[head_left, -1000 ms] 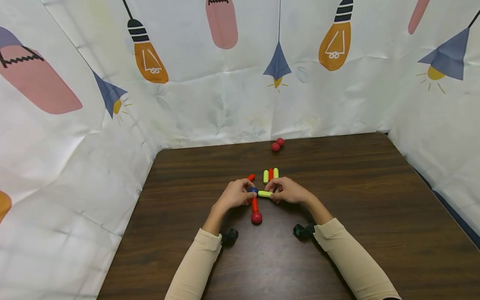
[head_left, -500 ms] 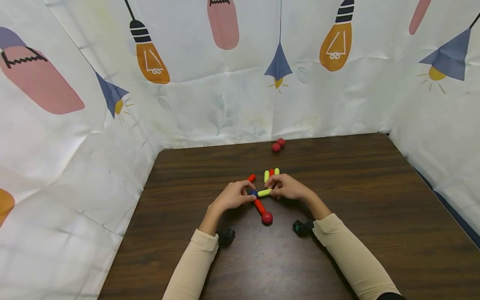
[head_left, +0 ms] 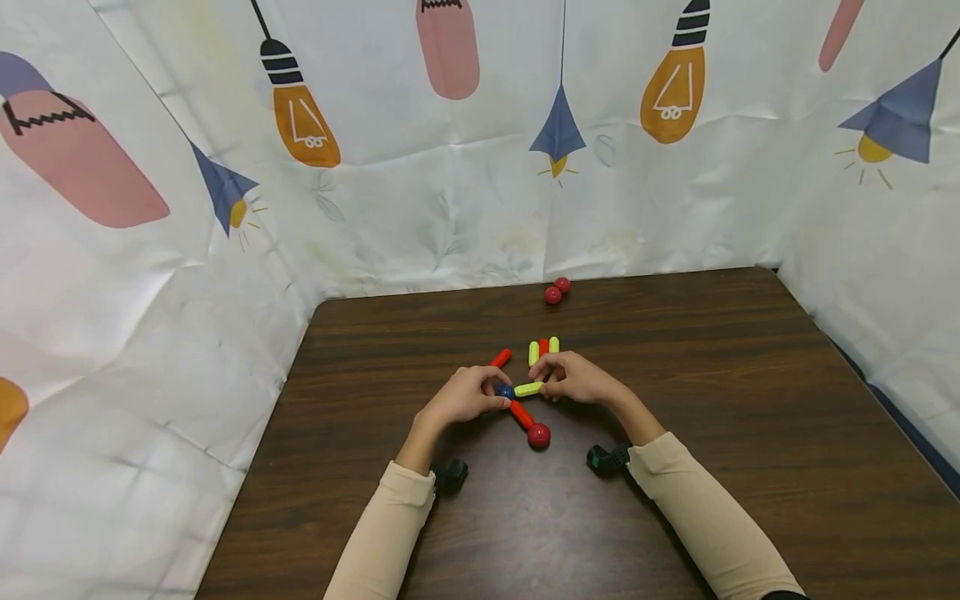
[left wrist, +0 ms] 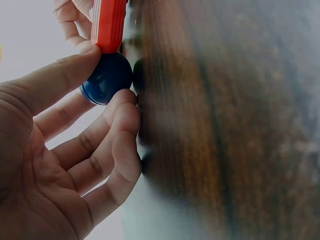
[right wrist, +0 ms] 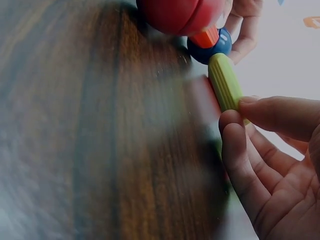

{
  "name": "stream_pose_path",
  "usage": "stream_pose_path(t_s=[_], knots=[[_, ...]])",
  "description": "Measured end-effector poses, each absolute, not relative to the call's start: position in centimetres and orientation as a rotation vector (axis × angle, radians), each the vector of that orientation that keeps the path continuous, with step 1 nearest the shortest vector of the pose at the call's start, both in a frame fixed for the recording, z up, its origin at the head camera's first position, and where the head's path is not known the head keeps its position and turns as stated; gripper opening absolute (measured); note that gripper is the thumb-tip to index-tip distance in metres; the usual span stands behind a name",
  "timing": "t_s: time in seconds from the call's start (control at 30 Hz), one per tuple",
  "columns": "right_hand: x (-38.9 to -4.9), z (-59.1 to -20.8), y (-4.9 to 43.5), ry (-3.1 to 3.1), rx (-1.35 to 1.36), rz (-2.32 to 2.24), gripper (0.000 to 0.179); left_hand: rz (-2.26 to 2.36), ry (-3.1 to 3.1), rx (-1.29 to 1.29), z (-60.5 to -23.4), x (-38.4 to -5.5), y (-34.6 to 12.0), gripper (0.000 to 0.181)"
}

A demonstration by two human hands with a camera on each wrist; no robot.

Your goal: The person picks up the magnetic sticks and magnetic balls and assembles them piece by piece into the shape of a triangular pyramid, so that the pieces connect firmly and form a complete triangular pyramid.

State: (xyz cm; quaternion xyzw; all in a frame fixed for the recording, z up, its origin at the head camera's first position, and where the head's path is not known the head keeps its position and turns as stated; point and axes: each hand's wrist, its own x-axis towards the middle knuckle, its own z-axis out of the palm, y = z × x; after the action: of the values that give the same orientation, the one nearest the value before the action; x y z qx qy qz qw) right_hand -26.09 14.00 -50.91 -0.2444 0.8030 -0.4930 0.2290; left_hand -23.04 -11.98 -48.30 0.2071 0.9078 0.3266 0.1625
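My left hand (head_left: 462,395) pinches a blue ball (left wrist: 109,79) between thumb and fingers, just above or on the table. From this ball a red grooved rod (head_left: 521,414) runs toward the near right, with a larger red ball (head_left: 538,436) at its far end. My right hand (head_left: 576,379) pinches the outer end of a yellow-green rod (right wrist: 225,82) with thumb and fingertips. The inner end of that rod meets the blue ball in the right wrist view. Fingers partly cover the blue ball in the head view.
Beyond my left hand lies a loose red rod (head_left: 501,358). Past the right hand, two yellow-green rods (head_left: 534,354) flank another red rod (head_left: 543,345). Two red balls (head_left: 552,295) sit near the brown table's (head_left: 675,333) back edge, before a patterned cloth (head_left: 480,217).
The red rod with its red ball has swung to the right about the blue ball. The yellow-green rod has tilted slightly, its outer end now farther from me. Both hands keep their pinch.
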Motion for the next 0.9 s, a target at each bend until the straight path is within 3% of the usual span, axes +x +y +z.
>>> stream_pose_path(t_s=[0.6,0.9], knots=[[-25.7,-50.7,14.0,2.223,-0.678,-1.396,0.023,0.955,2.598,0.530,-48.3,-22.8,-12.5,0.028],[-27.7,-48.8,16.6,2.376,-0.551,-1.506,0.026,0.965,2.567,0.494,-48.2,-22.8,-13.2,0.029]])
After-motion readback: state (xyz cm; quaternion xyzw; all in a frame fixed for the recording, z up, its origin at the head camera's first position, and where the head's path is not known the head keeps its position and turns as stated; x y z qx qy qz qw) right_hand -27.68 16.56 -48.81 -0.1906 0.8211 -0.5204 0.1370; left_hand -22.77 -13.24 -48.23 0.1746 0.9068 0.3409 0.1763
